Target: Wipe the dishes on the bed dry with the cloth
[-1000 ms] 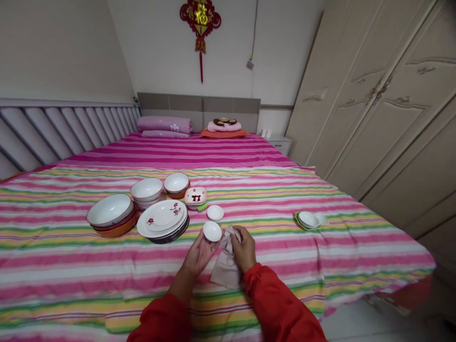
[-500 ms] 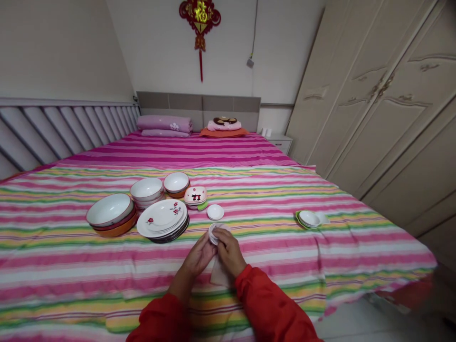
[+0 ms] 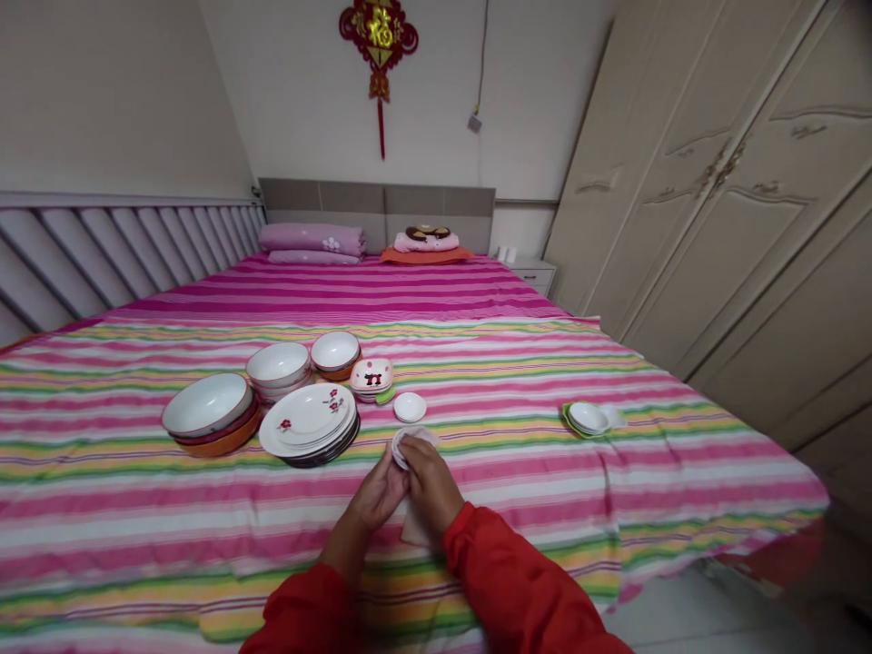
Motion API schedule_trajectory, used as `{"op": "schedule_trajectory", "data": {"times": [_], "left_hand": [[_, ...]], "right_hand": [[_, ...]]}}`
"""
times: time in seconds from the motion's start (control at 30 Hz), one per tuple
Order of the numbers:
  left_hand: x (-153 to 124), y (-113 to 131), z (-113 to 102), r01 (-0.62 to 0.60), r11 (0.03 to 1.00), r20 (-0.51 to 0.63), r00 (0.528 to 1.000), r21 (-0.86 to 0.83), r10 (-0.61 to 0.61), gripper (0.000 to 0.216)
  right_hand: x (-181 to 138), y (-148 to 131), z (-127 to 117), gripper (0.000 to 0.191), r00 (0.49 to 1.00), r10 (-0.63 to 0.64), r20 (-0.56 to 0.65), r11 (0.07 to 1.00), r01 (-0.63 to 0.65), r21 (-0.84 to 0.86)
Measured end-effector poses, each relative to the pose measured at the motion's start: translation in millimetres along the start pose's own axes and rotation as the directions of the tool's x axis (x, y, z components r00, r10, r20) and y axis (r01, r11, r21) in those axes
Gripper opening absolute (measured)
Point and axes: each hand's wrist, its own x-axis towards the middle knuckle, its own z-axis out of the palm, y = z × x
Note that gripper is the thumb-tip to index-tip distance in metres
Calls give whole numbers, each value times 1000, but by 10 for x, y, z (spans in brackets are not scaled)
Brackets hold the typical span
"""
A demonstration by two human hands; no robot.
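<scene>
Grasping a small white bowl (image 3: 396,450), the left hand (image 3: 381,493) is right of the plate stack (image 3: 306,423), while the right hand (image 3: 429,474), clutching a cloth (image 3: 413,527), has moved onto the bowl, so wiping seems underway.

This is a bedroom, by all signs in a home. A wide bed (image 3: 395,295) with striped covers fills it, with folded purple bedding (image 3: 310,239) against a padded headboard (image 3: 442,202). A small nightstand (image 3: 535,276), a tall panelled wardrobe (image 3: 708,236) and a red wall ornament (image 3: 379,41) complete the furnishing.
</scene>
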Motion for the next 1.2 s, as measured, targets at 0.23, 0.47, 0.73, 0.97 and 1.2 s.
{"op": "schedule_trajectory", "data": {"times": [0.23,0.47,0.73,0.97,1.2], "left_hand": [[15,-2,24,-54,998,-8,999,-14,54,43],[18,-25,-46,-62,998,22,998,32,61,46],[23,-20,-40,-91,996,43,995,23,90,44],[-12,-27,-61,-103,994,-83,991,27,105,39],[-62,-19,6,-88,994,-75,993,65,92,32]], "right_hand": [[54,12,-167,39,994,6,107,964,22,-264],[-48,-102,-152,34,995,72,70,995,-67,-69],[8,-50,-112,16,982,189,4,951,-184,248],[36,97,-331,31,788,584,193,262,-408,875],[-23,267,-256,31,604,794,-70,321,-318,892]]}}
